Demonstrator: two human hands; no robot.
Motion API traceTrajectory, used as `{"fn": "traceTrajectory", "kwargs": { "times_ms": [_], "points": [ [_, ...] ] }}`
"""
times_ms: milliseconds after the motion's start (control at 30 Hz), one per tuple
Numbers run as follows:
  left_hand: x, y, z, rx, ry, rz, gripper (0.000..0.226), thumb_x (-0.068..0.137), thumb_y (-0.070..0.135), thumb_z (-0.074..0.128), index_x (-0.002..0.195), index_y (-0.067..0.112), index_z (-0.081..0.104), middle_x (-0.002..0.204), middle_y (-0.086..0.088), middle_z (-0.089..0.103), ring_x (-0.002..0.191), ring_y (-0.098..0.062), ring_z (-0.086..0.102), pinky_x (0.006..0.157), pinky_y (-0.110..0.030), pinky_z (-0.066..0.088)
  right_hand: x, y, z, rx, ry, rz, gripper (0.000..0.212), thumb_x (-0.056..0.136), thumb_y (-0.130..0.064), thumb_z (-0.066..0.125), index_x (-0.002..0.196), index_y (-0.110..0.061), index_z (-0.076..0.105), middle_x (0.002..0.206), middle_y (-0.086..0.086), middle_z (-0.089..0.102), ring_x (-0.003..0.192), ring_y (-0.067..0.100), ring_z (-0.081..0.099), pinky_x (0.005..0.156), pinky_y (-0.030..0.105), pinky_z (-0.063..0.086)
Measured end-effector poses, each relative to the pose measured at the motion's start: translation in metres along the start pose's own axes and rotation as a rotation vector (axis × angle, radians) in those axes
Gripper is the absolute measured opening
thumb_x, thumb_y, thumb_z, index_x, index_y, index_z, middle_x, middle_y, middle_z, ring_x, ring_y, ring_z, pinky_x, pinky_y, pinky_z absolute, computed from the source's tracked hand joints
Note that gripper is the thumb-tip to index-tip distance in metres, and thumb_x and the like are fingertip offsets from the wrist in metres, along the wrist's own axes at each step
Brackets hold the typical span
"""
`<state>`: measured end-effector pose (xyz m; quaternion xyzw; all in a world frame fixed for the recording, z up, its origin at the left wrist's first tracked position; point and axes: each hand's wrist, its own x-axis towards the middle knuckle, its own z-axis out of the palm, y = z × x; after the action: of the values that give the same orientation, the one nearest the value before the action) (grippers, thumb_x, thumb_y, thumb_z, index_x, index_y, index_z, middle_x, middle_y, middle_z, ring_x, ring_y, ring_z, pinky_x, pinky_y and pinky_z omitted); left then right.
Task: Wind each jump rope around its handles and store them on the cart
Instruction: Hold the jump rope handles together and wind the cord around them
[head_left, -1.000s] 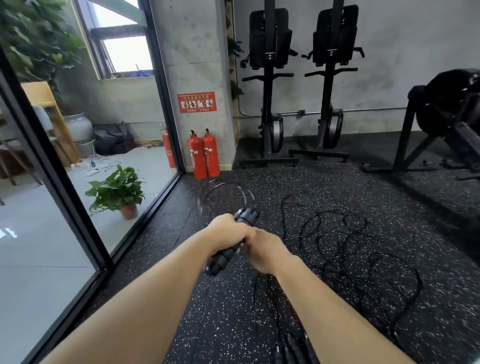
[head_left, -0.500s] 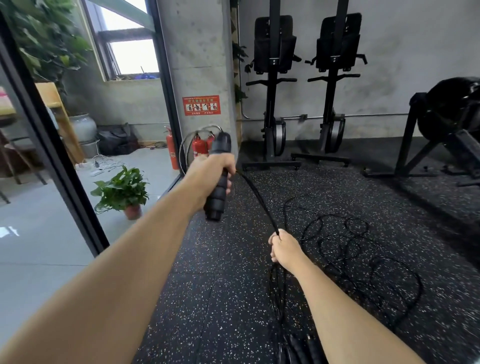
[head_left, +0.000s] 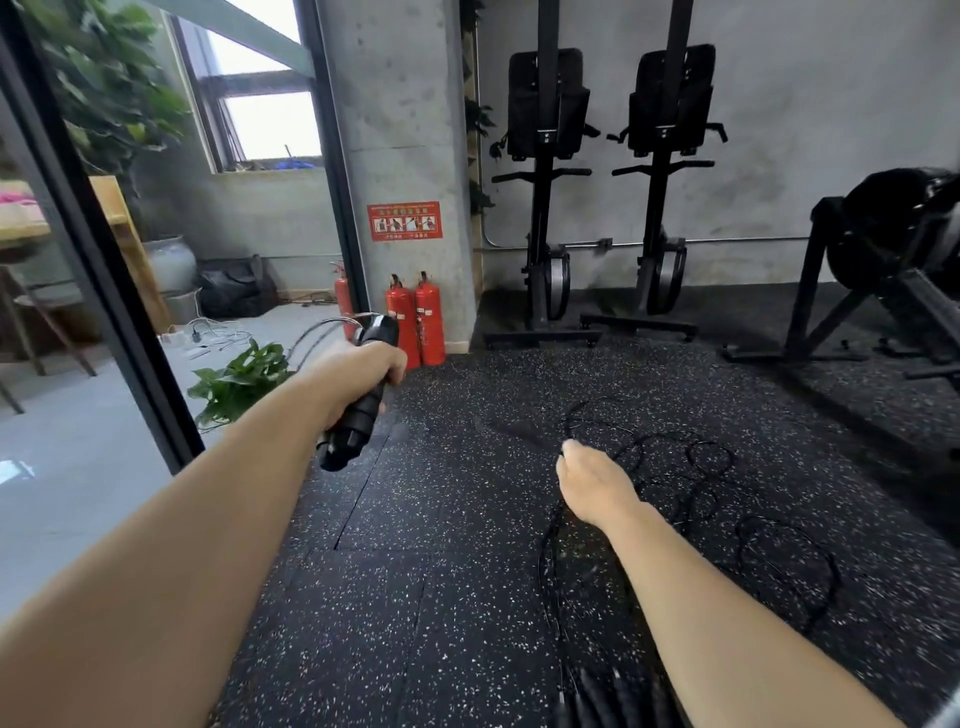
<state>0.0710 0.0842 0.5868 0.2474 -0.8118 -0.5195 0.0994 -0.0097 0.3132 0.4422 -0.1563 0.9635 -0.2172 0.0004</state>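
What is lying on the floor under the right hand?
Loose black rope loops lie on the speckled floor beneath the right hand. Its back hides the palm, so whether it holds the rope cannot be seen.

Source: daylight from the window (head_left: 270, 119) left of the concrete pillar (head_left: 400, 156), panes blown out white.
Level: bright left of the pillar, dimmer right of it over the dark floor (head_left: 467, 571).
Blur: rope (head_left: 317, 328) above the handles (head_left: 358, 421), below the pillar, smeared, perhaps by motion.
Distortion: door frame (head_left: 96, 249) far left of the pillar leans; gym machine (head_left: 893, 234) far right looks soft.
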Motion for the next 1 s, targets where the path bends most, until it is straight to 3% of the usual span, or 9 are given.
{"fn": "traceTrajectory", "kwargs": {
  "times_ms": [67, 167, 233, 333, 433, 567, 700, 867, 1000],
  "points": [
    [-0.002, 0.001, 0.004, -0.015, -0.007, 0.010, 0.017, 0.076, 0.009, 0.061, 0.089, 0.007, 0.049, 0.071, -0.007, 0.051, 0.062, -0.023, 0.057, 0.052, -0.023, 0.045, -0.002, -0.016, -0.014, -0.109, -0.008, -0.092, 0.020, 0.102, -0.016, 0.028, 0.094, -0.010, 0.046, 0.104, 0.013, 0.059, 0.086, 0.025, 0.047, 0.074, 0.037, 0.041],
    [-0.014, 0.003, 0.024, -0.031, -0.167, -0.001, 0.029, 0.070, 0.012, 0.063, 0.096, 0.006, 0.052, 0.081, -0.009, 0.056, 0.057, -0.020, 0.062, 0.055, -0.025, 0.050, -0.007, -0.049, -0.025, -0.155, 0.037, -0.259, 0.016, 0.100, -0.012, 0.031, 0.089, -0.011, 0.043, 0.103, 0.014, 0.059, 0.086, 0.025, 0.046, 0.071, 0.035, 0.037],
    [-0.025, 0.003, 0.045, -0.078, -0.276, -0.014, 0.031, 0.066, 0.012, 0.062, 0.095, 0.004, 0.055, 0.074, -0.009, 0.057, 0.050, -0.019, 0.060, 0.055, -0.026, 0.049, -0.011, -0.069, -0.030, -0.113, 0.099, -0.347, 0.015, 0.097, -0.009, 0.035, 0.096, -0.007, 0.050, 0.105, 0.016, 0.060, 0.095, 0.030, 0.053, 0.073, 0.037, 0.041],
    [-0.036, 0.002, 0.069, -0.072, -0.243, 0.027, 0.034, 0.054, 0.019, 0.064, 0.084, 0.001, 0.062, 0.061, -0.011, 0.060, 0.045, -0.022, 0.055, 0.053, -0.027, 0.048, -0.011, -0.086, -0.041, -0.014, 0.166, -0.378, 0.026, 0.094, -0.014, 0.048, 0.117, -0.004, 0.056, 0.110, 0.015, 0.062, 0.102, 0.033, 0.058, 0.079, 0.039, 0.047],
    [-0.037, 0.005, 0.072, -0.096, -0.160, 0.094, 0.034, 0.046, 0.021, 0.062, 0.075, 0.003, 0.063, 0.063, -0.009, 0.061, 0.054, -0.025, 0.057, 0.058, -0.032, 0.051, -0.007, -0.085, -0.046, 0.112, 0.155, -0.359, 0.021, 0.095, -0.015, 0.047, 0.110, -0.007, 0.059, 0.105, 0.013, 0.063, 0.096, 0.033, 0.059, 0.079, 0.040, 0.048],
    [-0.034, 0.021, 0.053, -0.233, -0.092, 0.152, 0.040, 0.046, 0.020, 0.061, 0.083, 0.004, 0.060, 0.066, -0.007, 0.058, 0.059, -0.025, 0.055, 0.061, -0.036, 0.052, 0.001, -0.055, -0.035, 0.504, -0.009, -0.151, 0.026, 0.099, -0.015, 0.033, 0.081, -0.011, 0.050, 0.072, 0.006, 0.051, 0.064, 0.023, 0.048, 0.072, 0.047, 0.050],
    [-0.030, 0.038, 0.022, -0.331, -0.025, 0.186, 0.029, 0.046, 0.016, 0.060, 0.073, 0.009, 0.053, 0.060, -0.008, 0.053, 0.052, -0.022, 0.048, 0.062, -0.035, 0.047, -0.002, -0.028, -0.011, 0.721, -0.092, 0.049, 0.028, 0.099, -0.010, 0.030, 0.082, -0.010, 0.052, 0.064, 0.003, 0.045, 0.056, 0.019, 0.048, 0.078, 0.047, 0.054],
    [-0.029, 0.034, 0.006, -0.310, 0.095, 0.183, 0.017, 0.053, 0.013, 0.059, 0.069, 0.007, 0.053, 0.055, -0.005, 0.049, 0.044, -0.020, 0.045, 0.054, -0.028, 0.044, 0.001, -0.015, 0.011, 0.526, -0.140, 0.076, 0.029, 0.100, -0.019, 0.032, 0.099, -0.011, 0.060, 0.078, -0.011, 0.040, 0.065, 0.019, 0.052, 0.085, 0.046, 0.050],
    [-0.020, 0.013, 0.003, -0.145, 0.166, 0.145, 0.017, 0.059, 0.015, 0.063, 0.073, 0.010, 0.054, 0.070, -0.008, 0.052, 0.063, -0.022, 0.050, 0.056, -0.028, 0.042, -0.002, -0.021, 0.004, 0.332, -0.063, 0.046, 0.033, 0.101, -0.019, 0.030, 0.102, -0.006, 0.060, 0.101, 0.011, 0.057, 0.085, 0.026, 0.057, 0.083, 0.041, 0.047]
  ]
}}
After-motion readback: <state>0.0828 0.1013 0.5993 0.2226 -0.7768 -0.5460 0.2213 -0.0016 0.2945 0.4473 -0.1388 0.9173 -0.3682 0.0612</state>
